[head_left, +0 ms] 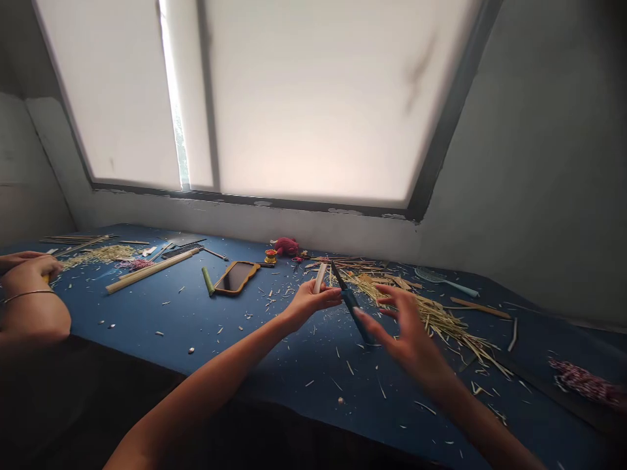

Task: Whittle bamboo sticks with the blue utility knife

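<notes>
Bench (274, 372): strewn with slivers (349, 367), too many to be counted.
Left hand (307, 305): one pale strip (320, 279) is gripped.
Right hand (405, 326): spread open, blurred; contact with the knife (349, 303) cannot be confirmed.
Knife: one, tilted between the hands; its support is not clearly shown.
Co-worker's arm (36, 303): cut off at left.

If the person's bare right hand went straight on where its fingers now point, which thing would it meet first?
Probably the dark-bladed knife with a blue handle, just ahead of the right hand in the picture, though the depth is unclear.
</notes>
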A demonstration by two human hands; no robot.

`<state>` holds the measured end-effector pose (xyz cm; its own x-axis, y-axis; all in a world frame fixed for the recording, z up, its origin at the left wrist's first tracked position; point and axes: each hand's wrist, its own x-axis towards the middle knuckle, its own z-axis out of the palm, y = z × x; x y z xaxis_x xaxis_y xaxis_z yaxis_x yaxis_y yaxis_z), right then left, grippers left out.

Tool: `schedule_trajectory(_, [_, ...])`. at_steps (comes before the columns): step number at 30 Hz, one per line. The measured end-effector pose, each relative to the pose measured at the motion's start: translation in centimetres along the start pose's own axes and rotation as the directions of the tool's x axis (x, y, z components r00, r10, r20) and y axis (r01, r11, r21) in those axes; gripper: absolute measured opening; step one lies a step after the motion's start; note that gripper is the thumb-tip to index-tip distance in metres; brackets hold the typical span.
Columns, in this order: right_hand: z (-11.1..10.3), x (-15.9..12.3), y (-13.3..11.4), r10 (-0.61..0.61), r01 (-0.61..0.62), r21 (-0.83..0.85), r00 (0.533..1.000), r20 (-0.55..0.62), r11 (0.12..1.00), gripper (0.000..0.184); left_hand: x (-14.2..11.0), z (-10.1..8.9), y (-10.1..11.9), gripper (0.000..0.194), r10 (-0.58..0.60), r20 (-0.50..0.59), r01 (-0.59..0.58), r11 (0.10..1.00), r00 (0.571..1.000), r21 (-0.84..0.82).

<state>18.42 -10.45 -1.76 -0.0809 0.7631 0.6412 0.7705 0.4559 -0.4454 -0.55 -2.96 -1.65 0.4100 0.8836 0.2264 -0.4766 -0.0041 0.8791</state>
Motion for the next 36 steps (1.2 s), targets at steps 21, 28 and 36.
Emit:
schedule_trajectory(21, [1.5,3.7,2.6,0.011,0.012,-0.188,0.993,0.121,0.982,0.049,0.2,-0.7,0.0,0.043,-0.101,-0.054,0.113,0.934,0.993,0.338])
schedule_trajectory(28, [2.0,2.6,2.9,-0.189,0.214,-0.285,0.976,0.112,0.934,0.046,1.2,-2.0,-0.8,0.045,0.072,-0.023,-0.05,0.851,0.997,0.523])
schedule_trajectory(36, [2.1,1.8,2.9,-0.246,0.286,-0.297,0.955,0.165,0.911,0.039,1.3,-2.7,-0.4,0.041,0.185,-0.051,-0.101,0.723,0.981,0.683])
